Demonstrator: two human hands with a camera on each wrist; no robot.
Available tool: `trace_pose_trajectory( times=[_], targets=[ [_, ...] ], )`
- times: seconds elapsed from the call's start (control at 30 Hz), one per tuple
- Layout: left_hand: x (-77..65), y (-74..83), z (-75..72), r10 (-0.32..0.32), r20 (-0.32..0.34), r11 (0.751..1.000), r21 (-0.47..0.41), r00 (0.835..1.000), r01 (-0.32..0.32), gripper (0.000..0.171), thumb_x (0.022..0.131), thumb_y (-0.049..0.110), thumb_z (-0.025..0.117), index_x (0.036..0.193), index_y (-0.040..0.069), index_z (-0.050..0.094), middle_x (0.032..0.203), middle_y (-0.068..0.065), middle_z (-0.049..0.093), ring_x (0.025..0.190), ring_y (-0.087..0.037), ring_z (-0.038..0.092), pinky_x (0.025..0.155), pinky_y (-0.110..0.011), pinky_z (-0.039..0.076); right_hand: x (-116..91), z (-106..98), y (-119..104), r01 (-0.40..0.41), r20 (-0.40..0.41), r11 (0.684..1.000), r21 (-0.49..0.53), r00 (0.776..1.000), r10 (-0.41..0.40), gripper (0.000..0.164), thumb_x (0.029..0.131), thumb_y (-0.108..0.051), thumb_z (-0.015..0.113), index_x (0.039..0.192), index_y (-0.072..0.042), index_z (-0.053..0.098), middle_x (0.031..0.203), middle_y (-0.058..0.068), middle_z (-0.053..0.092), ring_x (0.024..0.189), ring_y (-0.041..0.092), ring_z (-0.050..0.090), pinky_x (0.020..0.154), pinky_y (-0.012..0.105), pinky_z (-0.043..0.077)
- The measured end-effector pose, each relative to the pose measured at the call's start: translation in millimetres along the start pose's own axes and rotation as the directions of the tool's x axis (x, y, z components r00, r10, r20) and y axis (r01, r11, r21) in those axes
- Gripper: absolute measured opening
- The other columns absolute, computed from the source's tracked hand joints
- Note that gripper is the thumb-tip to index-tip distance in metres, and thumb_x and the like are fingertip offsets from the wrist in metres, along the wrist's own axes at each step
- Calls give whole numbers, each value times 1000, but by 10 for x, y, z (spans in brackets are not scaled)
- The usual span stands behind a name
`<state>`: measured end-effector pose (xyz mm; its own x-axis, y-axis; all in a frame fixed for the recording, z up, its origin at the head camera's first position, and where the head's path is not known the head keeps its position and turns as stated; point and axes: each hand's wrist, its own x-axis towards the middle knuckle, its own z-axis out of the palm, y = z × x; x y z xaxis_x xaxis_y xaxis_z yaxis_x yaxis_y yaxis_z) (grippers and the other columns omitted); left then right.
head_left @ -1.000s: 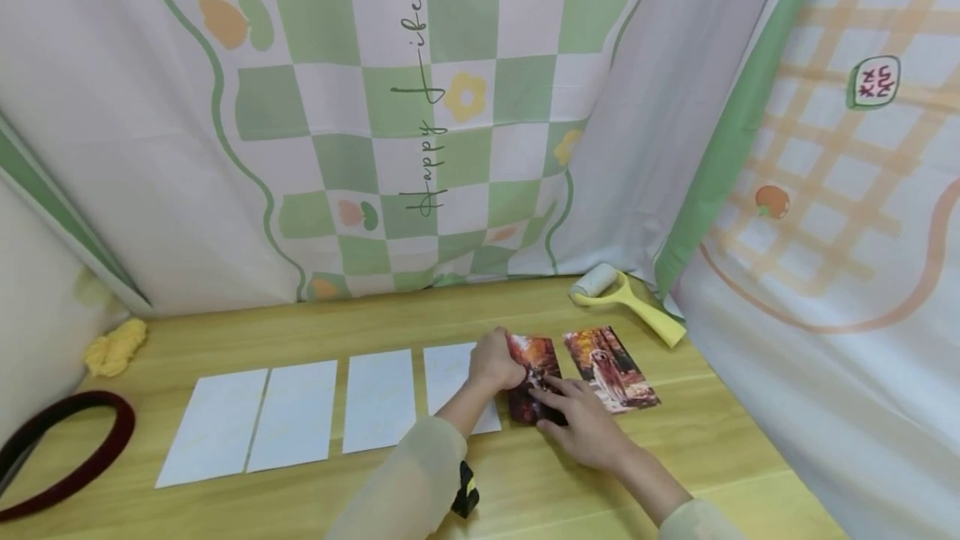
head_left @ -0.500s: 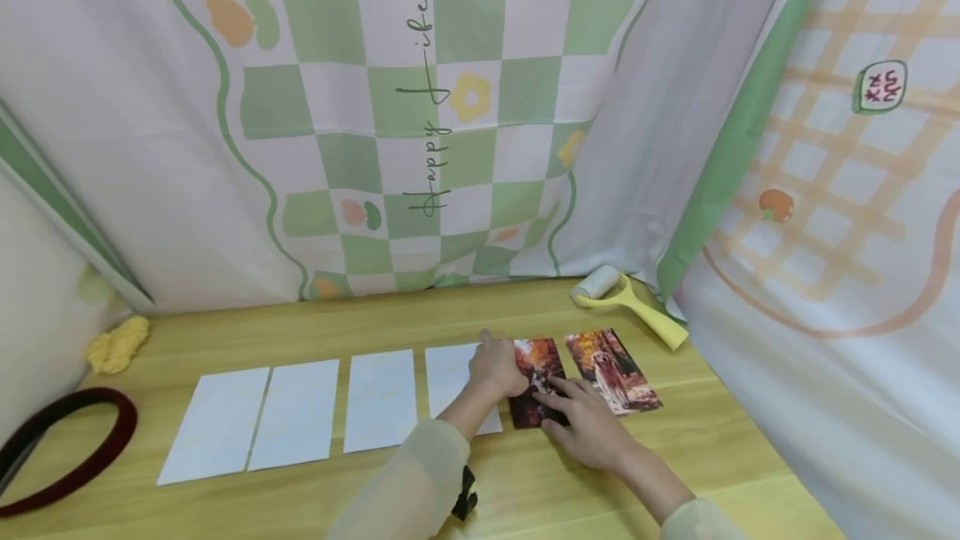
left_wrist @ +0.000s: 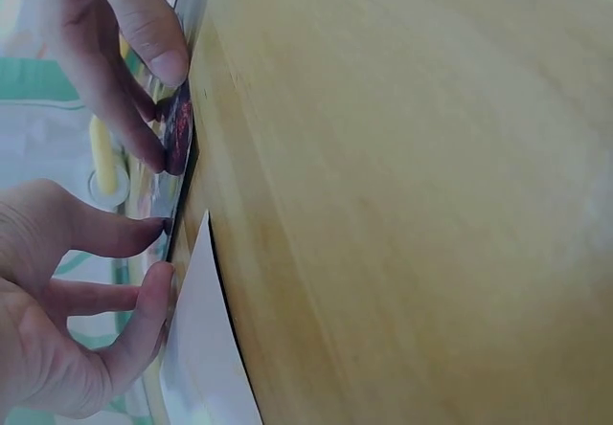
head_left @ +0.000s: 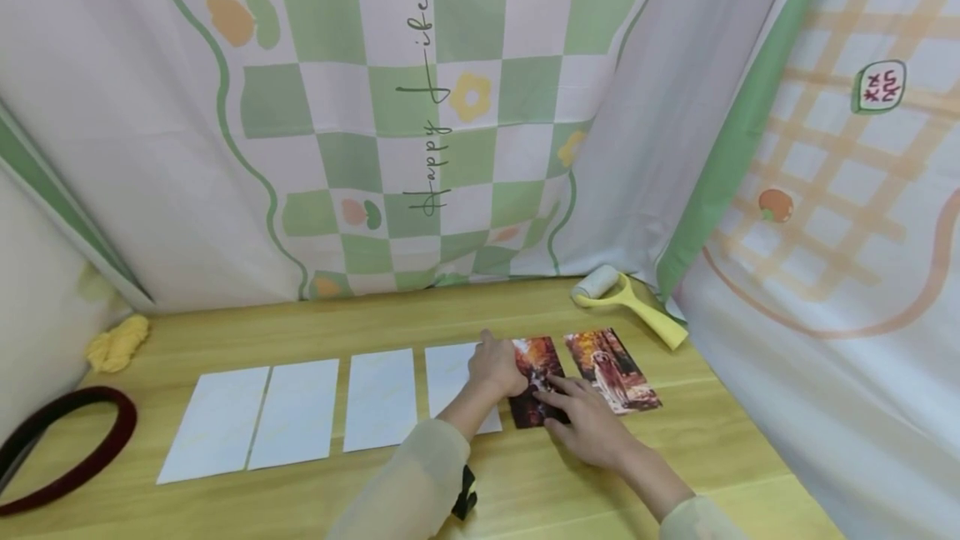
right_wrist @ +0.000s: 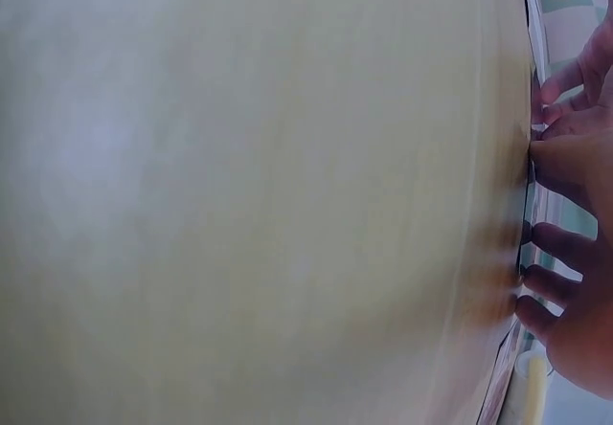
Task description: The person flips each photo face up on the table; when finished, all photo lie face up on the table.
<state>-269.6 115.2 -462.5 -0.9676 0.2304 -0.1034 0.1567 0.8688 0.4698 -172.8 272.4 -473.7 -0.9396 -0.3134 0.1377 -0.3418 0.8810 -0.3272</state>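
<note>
A dark autumn photo card (head_left: pixel 534 352) lies face up on the wooden table. My left hand (head_left: pixel 497 369) is at its left edge; in the left wrist view the left hand (left_wrist: pixel 77 301) has its thumb tip on the card and its other fingers bent down beside it, by a white card. The fingers of my right hand (head_left: pixel 588 423) are spread, their tips touching the photo card from the right. Right of it lies another photo card (head_left: pixel 611 369) showing a golden dog. A white card (head_left: pixel 446 369) is partly hidden under my left hand and forearm.
Further left lie three white cards, the nearest being one white card (head_left: pixel 380 398). A yellow-handled lint roller (head_left: pixel 630 298) lies at the back right. A yellow cloth bundle (head_left: pixel 117 344) and a dark red ring (head_left: pixel 123 423) are at the left. Patterned curtains (head_left: pixel 465 107) close the back.
The head view has shifted very slightly. My left hand has moved a touch back from the photo card's top left corner, uncovering a bit more of it; the right hand barely moves.
</note>
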Motion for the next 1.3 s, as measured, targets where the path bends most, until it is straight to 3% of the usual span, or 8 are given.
trace_pose_trajectory(
  times=[0.47, 0.6, 0.73, 0.87, 0.93, 1.07, 1.17, 1.3],
  targets=[
    [2, -26, -25, -13, 13, 1000, 1, 1000, 13, 24, 78, 17, 83, 73, 9, 62, 127, -22, 55, 90, -27, 59, 68, -38, 57, 47, 18, -24, -25, 15, 1000, 19, 1000, 24, 41, 92, -13, 72, 132, -7, 70, 149, 26, 57, 136, 49, 53, 113, 71, 41],
    [12, -39, -48, -13, 5, 1000, -15, 1000, 13, 20, 79, 18, 84, 85, 6, 68, 131, -23, 55, 100, -30, 61, 76, -41, 60, 62, 24, -38, -29, 8, 999, 28, 1000, 29, 41, 91, -11, 72, 132, -7, 70, 148, 27, 57, 135, 50, 53, 112, 72, 41],
    [17, -46, -115, -6, -9, 1000, -23, 1000, 5, 32, 79, 18, 83, 105, 5, 70, 136, -24, 54, 109, -32, 63, 83, -44, 61, 93, 34, -66, -42, -25, 998, 43, 999, 43, 43, 91, -9, 70, 134, -5, 68, 148, 28, 57, 133, 48, 53, 113, 70, 41],
    [26, -66, -205, 5, -10, 999, -31, 1000, -5, 30, 81, 18, 82, 104, 6, 68, 139, -25, 54, 116, -36, 62, 86, -47, 61, 151, 34, -158, -84, -69, 987, 135, 993, 94, 44, 92, -7, 68, 136, -3, 65, 146, 25, 60, 133, 46, 55, 114, 66, 44],
    [32, -90, -242, 11, -1, 999, -37, 1000, -11, 30, 82, 17, 81, 106, 6, 68, 138, -25, 55, 119, -38, 60, 88, -49, 60, 187, 29, -229, -115, -79, 970, 212, 988, 134, 43, 93, -5, 67, 136, -2, 64, 142, 23, 62, 129, 41, 58, 110, 61, 48],
    [46, -166, -306, 19, 0, 1000, -23, 1000, -19, 44, 82, 14, 79, 123, 4, 67, 136, -23, 57, 125, -39, 57, 96, -51, 59, 246, 21, -382, -186, -42, 897, 400, 974, 221, 45, 94, -3, 66, 139, -1, 60, 134, 18, 67, 113, 31, 66, 96, 49, 57],
    [56, -241, -361, 22, -16, 1000, 2, 1000, -22, 53, 81, 15, 80, 131, 4, 65, 135, -23, 59, 126, -39, 57, 100, -51, 57, 277, 28, -479, -212, -13, 832, 513, 967, 255, 46, 94, -1, 65, 140, 3, 58, 132, 21, 68, 114, 33, 68, 96, 47, 60],
    [63, -360, -440, 29, -4, 999, 33, 1000, -29, 53, 80, 15, 80, 130, 4, 65, 131, -22, 60, 124, -39, 57, 102, -54, 56, 304, 59, -570, -203, -18, 782, 590, 964, 265, 45, 92, 5, 65, 137, 8, 57, 131, 27, 66, 123, 41, 65, 101, 47, 59]
  ],
)
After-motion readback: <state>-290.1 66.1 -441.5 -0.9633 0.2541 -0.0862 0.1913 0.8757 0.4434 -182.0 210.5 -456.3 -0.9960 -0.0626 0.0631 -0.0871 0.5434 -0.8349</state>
